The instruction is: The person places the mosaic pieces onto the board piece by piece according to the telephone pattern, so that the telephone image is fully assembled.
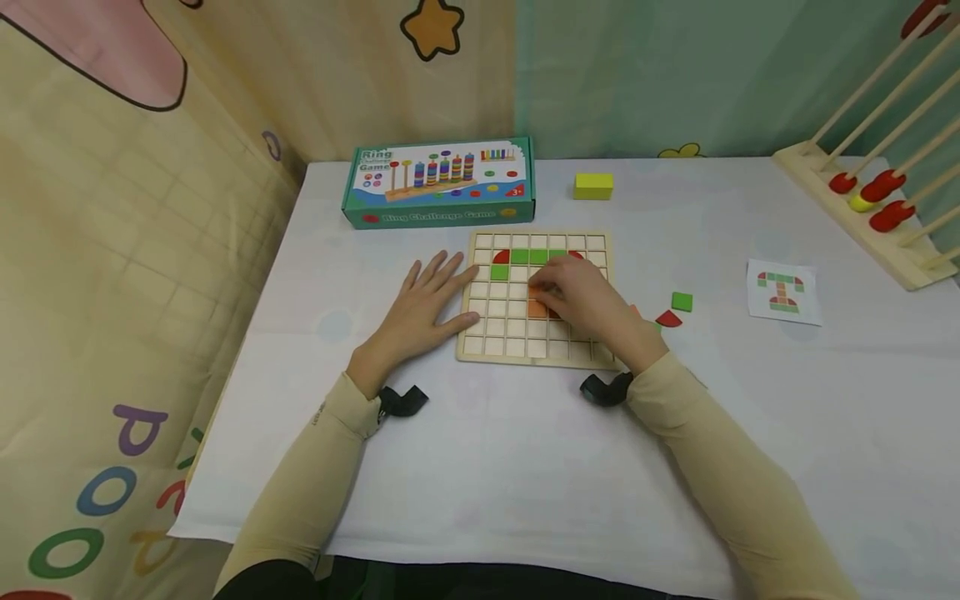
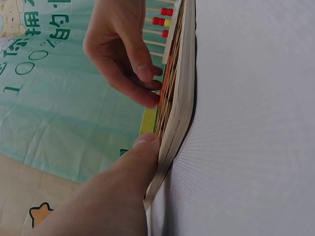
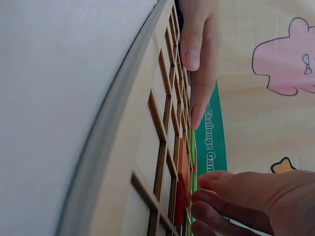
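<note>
A square wooden grid board (image 1: 495,353) lies on the table. My left hand (image 1: 420,312) rests with spread fingers at its left edge; in the left wrist view its thumb (image 2: 142,152) touches the rim. Over the middle of the board is my right hand (image 1: 588,300), its fingertips at the orange tiles (image 1: 537,309). In the left wrist view a gap shows between the right thumb and forefinger, with no piece visible there. Green squares (image 1: 528,257) and a red quarter-round piece (image 1: 502,257) sit in the upper cells. A dark red piece (image 3: 180,204) shows in the right wrist view.
Right of the board lie a loose green square (image 1: 682,302) and a red wedge (image 1: 669,318). A pattern card (image 1: 784,292) is farther right. Behind stand a game box (image 1: 438,185) and a yellow block (image 1: 593,187). A wooden peg rack (image 1: 862,217) occupies the right corner.
</note>
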### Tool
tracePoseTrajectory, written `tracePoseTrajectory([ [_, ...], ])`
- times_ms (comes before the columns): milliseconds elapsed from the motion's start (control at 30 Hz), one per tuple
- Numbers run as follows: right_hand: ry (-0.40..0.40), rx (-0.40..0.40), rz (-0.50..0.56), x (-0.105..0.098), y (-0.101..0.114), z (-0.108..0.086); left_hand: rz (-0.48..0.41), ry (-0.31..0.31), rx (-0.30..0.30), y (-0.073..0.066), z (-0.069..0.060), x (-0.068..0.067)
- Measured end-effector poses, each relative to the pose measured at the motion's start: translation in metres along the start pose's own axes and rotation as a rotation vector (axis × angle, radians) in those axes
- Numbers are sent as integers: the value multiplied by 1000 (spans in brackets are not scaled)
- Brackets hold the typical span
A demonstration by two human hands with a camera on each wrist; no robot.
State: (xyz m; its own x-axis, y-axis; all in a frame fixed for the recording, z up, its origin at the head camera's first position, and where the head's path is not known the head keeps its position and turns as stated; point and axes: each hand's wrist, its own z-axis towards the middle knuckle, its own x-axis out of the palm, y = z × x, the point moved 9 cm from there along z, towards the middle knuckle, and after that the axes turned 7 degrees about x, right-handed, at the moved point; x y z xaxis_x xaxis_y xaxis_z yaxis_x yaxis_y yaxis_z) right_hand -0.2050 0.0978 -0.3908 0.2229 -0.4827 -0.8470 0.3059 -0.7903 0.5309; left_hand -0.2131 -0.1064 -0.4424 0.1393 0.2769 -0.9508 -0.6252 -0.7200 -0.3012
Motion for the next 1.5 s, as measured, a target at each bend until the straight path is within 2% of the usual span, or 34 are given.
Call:
tracePoseTrajectory([
  [167,-6,13,12,-11,-9,-16,1,-3,1,-1,1,0],
  [467,-115,20,56,-44,-45,-57,9,1,-6,-2,0,-1],
  [667,-137,56,85,-46,-68,-79,9,7,-5,-1,0,0],
  [933,-190,16,64,-42,-76,-86,-3,-1,-1,0,0,1],
  [1267,-180,59,50,-42,-87,-90,11,7,-9,0,1,3],
  [1500,-185,54,33,-44,-93,-93,8,6,-6,-2,0,1],
])
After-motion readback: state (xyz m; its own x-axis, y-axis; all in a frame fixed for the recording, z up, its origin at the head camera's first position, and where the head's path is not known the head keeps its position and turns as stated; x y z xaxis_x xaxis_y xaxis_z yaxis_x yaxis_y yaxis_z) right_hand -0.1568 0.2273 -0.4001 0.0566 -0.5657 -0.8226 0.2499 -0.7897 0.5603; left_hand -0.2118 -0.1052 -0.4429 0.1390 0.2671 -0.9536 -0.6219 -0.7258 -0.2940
